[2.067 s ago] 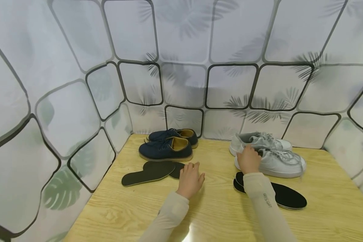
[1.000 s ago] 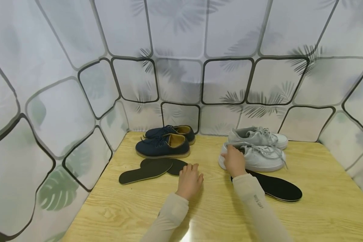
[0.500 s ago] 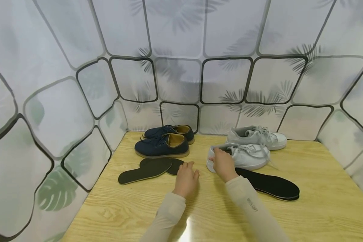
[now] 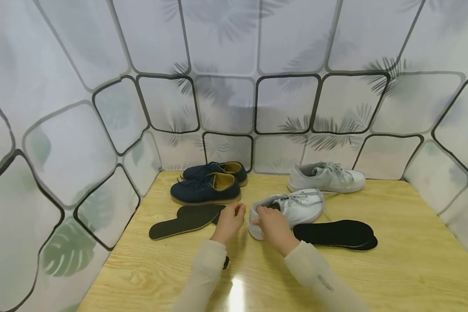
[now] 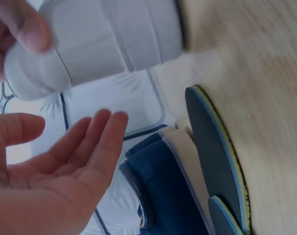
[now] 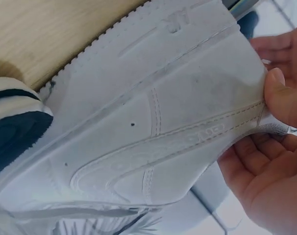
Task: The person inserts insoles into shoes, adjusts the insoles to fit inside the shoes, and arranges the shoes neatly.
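At its heel collar, my right hand (image 4: 274,226) grips a white lace-up sneaker (image 4: 304,204). The thumb (image 6: 284,100) lies outside the heel, with fingers curled over the collar in the right wrist view. My left hand (image 4: 229,222) is held just left of the heel, its fingers extended and apart from the shoe (image 5: 94,44) in the left wrist view. Beside the sneaker's right side lie overlapping black insoles (image 4: 335,232). Dark grey insoles (image 4: 185,222) with a yellow and blue edge (image 5: 232,161) lie left of my left hand.
A pair of navy lace-up shoes (image 4: 204,189) with tan lining stands at the back left. The other white sneaker (image 4: 329,178) stands at the back right. A patterned curtain (image 4: 284,104) encloses the wooden table (image 4: 140,277) on the back and sides.
My right hand has brought the near white sneaker leftward and toward me, away from its mate, turning its heel nearer. My left hand has lifted from beside the grey insoles toward the heel.
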### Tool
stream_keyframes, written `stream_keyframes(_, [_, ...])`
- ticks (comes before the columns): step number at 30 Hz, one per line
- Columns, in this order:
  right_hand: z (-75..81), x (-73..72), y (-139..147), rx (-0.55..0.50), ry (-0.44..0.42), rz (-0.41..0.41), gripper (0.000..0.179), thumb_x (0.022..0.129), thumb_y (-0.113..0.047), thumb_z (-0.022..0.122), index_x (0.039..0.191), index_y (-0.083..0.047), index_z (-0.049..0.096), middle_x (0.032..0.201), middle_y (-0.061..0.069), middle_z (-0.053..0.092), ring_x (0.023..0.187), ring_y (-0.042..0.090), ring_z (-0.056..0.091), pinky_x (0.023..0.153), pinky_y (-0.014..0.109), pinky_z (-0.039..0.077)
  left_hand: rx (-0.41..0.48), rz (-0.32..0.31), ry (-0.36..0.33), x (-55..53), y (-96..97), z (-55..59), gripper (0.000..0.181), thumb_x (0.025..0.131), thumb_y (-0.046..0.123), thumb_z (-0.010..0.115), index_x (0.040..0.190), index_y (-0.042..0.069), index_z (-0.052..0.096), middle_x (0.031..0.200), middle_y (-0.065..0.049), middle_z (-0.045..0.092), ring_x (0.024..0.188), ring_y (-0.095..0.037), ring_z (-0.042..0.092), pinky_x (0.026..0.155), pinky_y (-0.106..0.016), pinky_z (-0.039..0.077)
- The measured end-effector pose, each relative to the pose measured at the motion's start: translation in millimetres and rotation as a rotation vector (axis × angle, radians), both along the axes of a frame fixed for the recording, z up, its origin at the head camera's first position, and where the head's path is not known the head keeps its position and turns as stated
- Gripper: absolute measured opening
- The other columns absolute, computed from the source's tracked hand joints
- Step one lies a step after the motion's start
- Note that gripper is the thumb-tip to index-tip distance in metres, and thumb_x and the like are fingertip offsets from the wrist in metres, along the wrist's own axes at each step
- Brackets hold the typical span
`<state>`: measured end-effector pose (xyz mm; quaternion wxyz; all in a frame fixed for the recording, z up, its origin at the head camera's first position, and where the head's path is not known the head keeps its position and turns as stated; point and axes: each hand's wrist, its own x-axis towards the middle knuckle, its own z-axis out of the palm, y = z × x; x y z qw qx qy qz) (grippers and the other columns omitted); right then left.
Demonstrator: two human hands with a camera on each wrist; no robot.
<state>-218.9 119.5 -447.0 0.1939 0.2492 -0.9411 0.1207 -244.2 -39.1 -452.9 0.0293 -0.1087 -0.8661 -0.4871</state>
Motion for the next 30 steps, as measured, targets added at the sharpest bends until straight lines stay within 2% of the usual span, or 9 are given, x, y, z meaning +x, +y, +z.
stream_keyframes(3, [0.5,11.2,2.8,0.000,0.002,0.068,0.026,0.083,-0.016,0.074,0.081,-0.007,0.049,0.066,0.001,0.047,0.060,0.021,0.052,0.058,0.035,0.042,-0.003,-0.054,-0.048,-2.0,-3.4,3.5,0.031,0.102,0.020,0.048,0.112,-0.002,0.065,0.092,-0.012,0.066,0.077,-0.017,0.058,0.070,-0.034,0.049])
stream_keyframes(8, [-3.2,30.5,17.2,-0.018,0.017,0.160,0.027,0.079,-0.019,0.075,0.087,-0.009,0.050,0.072,-0.004,0.047,0.064,0.015,0.050,0.062,0.032,0.043,-0.020,-0.209,-0.128,-0.8,-3.3,2.6,0.034,0.102,0.026,0.048,0.114,-0.002,0.065,0.100,-0.012,0.066,0.086,-0.021,0.062,0.073,-0.036,0.051])
stream_keyframes(11, [-4.8,40.2,27.8,-0.038,0.028,0.196,0.028,0.077,-0.019,0.076,0.089,-0.010,0.052,0.074,-0.006,0.047,0.065,0.013,0.049,0.062,0.029,0.042,0.013,-0.292,-0.182,2.5,1.7,0.2,0.033,0.101,0.026,0.050,0.111,-0.001,0.067,0.095,-0.011,0.065,0.083,-0.025,0.064,0.070,-0.035,0.054])
stream_keyframes(16, [-3.8,51.2,43.4,-0.074,0.025,0.245,0.028,0.075,-0.018,0.077,0.090,-0.012,0.054,0.075,-0.008,0.049,0.066,0.009,0.049,0.059,0.025,0.042,0.085,-0.354,-0.271,9.4,13.7,-3.0,0.032,0.099,0.029,0.054,0.109,0.001,0.067,0.086,-0.007,0.061,0.077,-0.027,0.064,0.062,-0.035,0.056])
stream_keyframes(22, [6.6,62.9,64.1,-0.112,-0.113,0.282,0.028,0.075,-0.016,0.077,0.086,-0.014,0.052,0.074,-0.011,0.049,0.067,0.005,0.048,0.058,0.024,0.042,0.121,-0.396,-0.326,18.9,29.6,-5.1,0.028,0.097,0.023,0.058,0.109,-0.001,0.066,0.086,-0.008,0.059,0.067,-0.021,0.064,0.061,-0.038,0.056])
stream_keyframes(27, [16.5,70.8,82.6,-0.110,-0.251,0.299,0.029,0.073,-0.017,0.077,0.083,-0.016,0.050,0.072,-0.014,0.044,0.064,0.001,0.044,0.057,0.022,0.041,0.155,-0.425,-0.360,28.8,43.9,-6.3,0.024,0.094,0.019,0.061,0.106,-0.001,0.064,0.083,-0.008,0.058,0.064,-0.022,0.066,0.061,-0.038,0.056])
stream_keyframes(30, [21.6,72.1,93.1,-0.098,-0.305,0.317,0.030,0.072,-0.017,0.078,0.083,-0.017,0.050,0.073,-0.015,0.046,0.065,0.000,0.045,0.058,0.022,0.043,0.167,-0.450,-0.377,33.4,51.8,-7.2,0.021,0.094,0.019,0.061,0.103,0.000,0.061,0.081,-0.008,0.057,0.063,-0.021,0.065,0.061,-0.038,0.056])
